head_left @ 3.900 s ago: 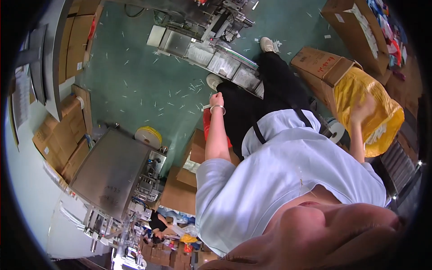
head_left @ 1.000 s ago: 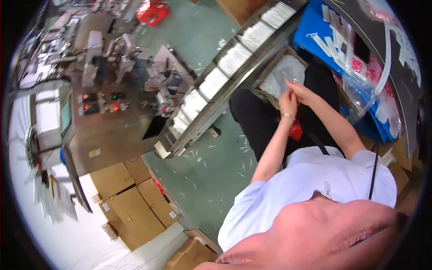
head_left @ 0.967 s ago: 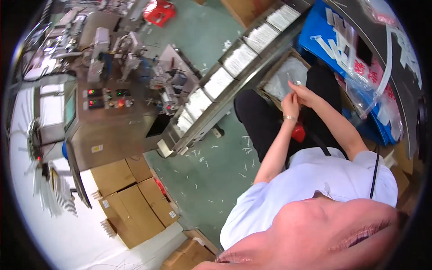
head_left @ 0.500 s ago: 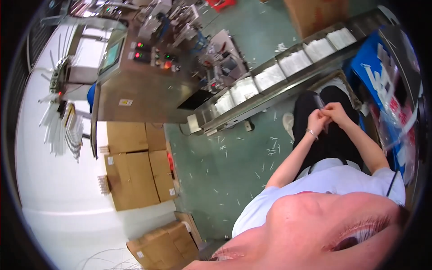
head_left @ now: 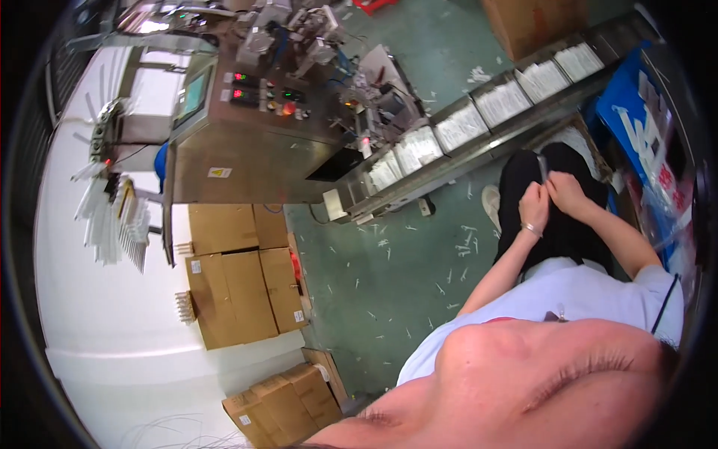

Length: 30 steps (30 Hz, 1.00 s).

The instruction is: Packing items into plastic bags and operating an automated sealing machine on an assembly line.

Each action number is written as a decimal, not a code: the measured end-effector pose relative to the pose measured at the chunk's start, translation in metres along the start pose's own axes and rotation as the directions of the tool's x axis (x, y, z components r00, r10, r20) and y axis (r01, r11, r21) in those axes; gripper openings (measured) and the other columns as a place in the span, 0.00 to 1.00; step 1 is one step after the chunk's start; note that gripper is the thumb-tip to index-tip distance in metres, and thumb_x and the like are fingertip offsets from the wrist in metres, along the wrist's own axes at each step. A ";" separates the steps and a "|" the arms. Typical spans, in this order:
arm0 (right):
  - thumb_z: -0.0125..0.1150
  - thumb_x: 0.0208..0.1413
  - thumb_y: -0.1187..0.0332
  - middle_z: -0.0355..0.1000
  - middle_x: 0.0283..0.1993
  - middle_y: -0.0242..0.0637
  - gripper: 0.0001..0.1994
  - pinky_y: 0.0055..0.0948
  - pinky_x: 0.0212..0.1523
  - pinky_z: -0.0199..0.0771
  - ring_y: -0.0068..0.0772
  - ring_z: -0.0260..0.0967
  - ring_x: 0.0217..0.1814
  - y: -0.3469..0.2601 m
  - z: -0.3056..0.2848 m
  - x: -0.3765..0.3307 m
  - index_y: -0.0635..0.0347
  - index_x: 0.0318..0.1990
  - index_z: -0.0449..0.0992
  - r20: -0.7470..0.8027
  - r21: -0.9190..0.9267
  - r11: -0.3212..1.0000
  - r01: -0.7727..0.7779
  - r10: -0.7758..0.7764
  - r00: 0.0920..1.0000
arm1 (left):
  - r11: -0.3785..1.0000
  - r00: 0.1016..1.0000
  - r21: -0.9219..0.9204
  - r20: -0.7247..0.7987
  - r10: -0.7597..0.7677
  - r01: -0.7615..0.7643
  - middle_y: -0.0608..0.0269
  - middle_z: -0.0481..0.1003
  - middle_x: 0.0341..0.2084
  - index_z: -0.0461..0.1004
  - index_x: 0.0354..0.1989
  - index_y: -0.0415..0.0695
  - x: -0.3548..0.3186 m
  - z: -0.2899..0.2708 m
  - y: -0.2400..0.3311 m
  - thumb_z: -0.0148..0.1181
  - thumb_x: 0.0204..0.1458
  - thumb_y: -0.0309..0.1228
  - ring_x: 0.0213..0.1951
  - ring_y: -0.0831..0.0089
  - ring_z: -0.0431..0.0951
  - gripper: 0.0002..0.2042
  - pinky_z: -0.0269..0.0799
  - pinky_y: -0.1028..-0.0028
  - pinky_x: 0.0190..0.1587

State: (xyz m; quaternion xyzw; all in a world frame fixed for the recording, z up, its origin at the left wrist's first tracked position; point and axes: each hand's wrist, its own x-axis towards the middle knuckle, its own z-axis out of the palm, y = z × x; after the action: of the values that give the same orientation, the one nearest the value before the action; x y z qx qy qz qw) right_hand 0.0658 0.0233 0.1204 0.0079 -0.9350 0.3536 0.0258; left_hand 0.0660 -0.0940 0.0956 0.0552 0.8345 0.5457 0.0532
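Note:
Above my lap, my left hand [head_left: 533, 203] and my right hand [head_left: 566, 192] are side by side with their fingers closed. A thin, greyish translucent piece [head_left: 543, 166] sticks up from between the fingertips, against my dark trousers. My right fingers pinch its lower end. What my left fingers grip is hidden by the hand. A bracelet circles my left wrist. Just beyond the hands runs a metal conveyor [head_left: 479, 142], carrying packs of thin white sticks [head_left: 502, 102] in a row.
At my right is a blue bin [head_left: 617, 93] with white strips and clear plastic packaging. A metal machine [head_left: 247, 153] with a screen and lit displays stands to the left. Cardboard boxes [head_left: 232, 295] line the wall. Small white pieces litter the green floor [head_left: 374, 299].
My hands have drawn slightly apart and lower, with the left hand now more upright beside the right. The whole view has shifted a little to the right.

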 end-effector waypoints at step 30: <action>0.55 0.39 0.79 0.67 0.35 0.43 0.13 0.33 0.39 0.67 0.42 0.66 0.38 0.036 -0.039 0.009 0.64 0.37 0.68 0.211 0.055 0.975 0.216 -0.223 0.952 | 0.987 0.996 0.127 0.013 0.093 -0.093 0.62 0.65 0.12 0.64 0.19 0.39 0.020 -0.011 -0.003 0.50 0.53 0.33 0.13 0.77 0.66 0.13 0.61 0.76 0.16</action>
State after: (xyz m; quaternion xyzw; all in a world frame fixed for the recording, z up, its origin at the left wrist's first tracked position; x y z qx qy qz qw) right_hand 0.0576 0.0764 0.1261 0.1507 -0.9198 0.3603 -0.0370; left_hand 0.0446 -0.1024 0.0969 0.0992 0.8640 0.4929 0.0268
